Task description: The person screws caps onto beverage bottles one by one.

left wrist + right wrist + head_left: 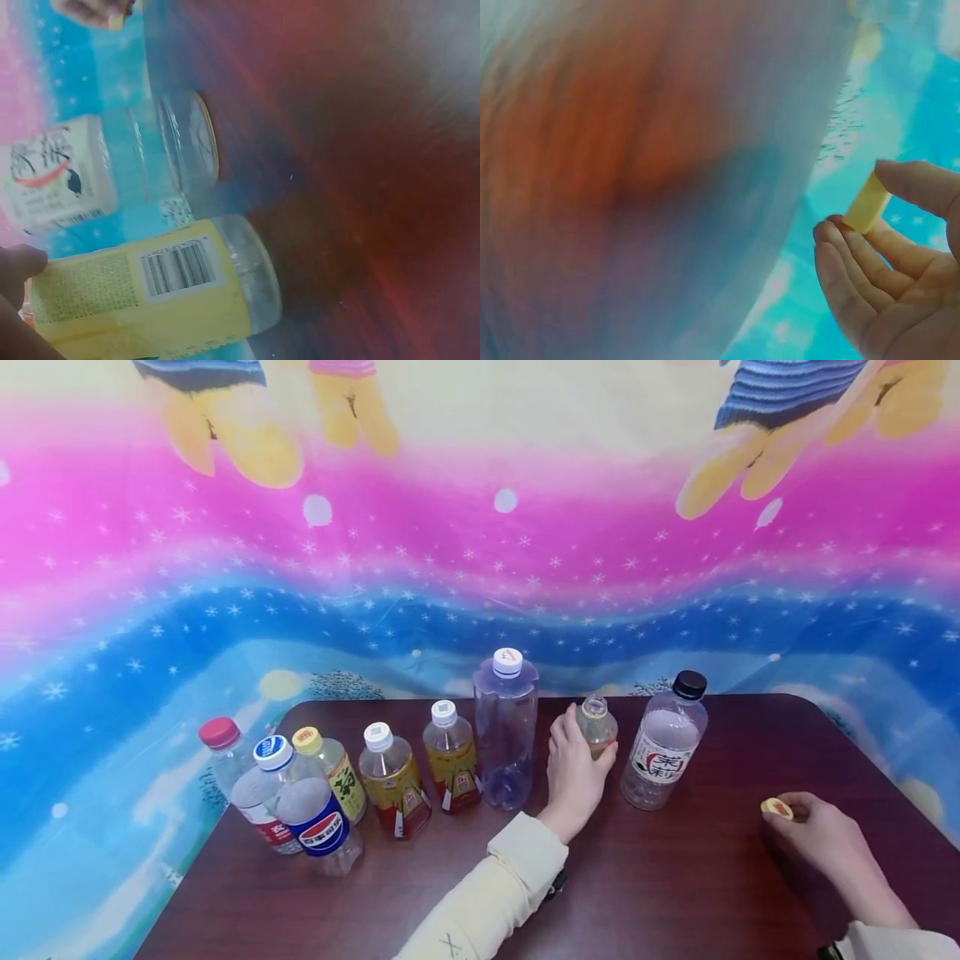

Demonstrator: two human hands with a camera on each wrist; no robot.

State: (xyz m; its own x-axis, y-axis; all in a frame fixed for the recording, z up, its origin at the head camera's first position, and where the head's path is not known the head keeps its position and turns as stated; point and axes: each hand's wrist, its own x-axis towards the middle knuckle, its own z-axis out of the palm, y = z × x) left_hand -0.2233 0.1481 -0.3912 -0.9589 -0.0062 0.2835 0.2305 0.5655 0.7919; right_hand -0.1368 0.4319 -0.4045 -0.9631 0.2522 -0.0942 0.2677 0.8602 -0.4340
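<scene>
My left hand (pixel 576 770) grips a small clear bottle (pixel 597 724) whose mouth has no cap. In the left wrist view this bottle (pixel 142 296) shows a yellow label with a barcode. Between thumb and fingers, my right hand (pixel 828 839) pinches a yellow bottle cap (pixel 777 809), out to the right over the table. The right wrist view shows the cap (pixel 868 204) edge-on at the fingertips. Just right of the left hand stands a clear bottle with a black cap (pixel 663 743); a tall purple-tinted bottle with a white cap (pixel 506 735) is on its left.
Several capped bottles stand on the left: two amber-labelled ones (pixel 395 785) (pixel 452 760), a yellow-capped one (pixel 341 777), a blue-labelled one (pixel 318 818) and a pink-capped one (pixel 240 768). A patterned cloth (pixel 450 568) hangs behind the dark red table (pixel 637 893).
</scene>
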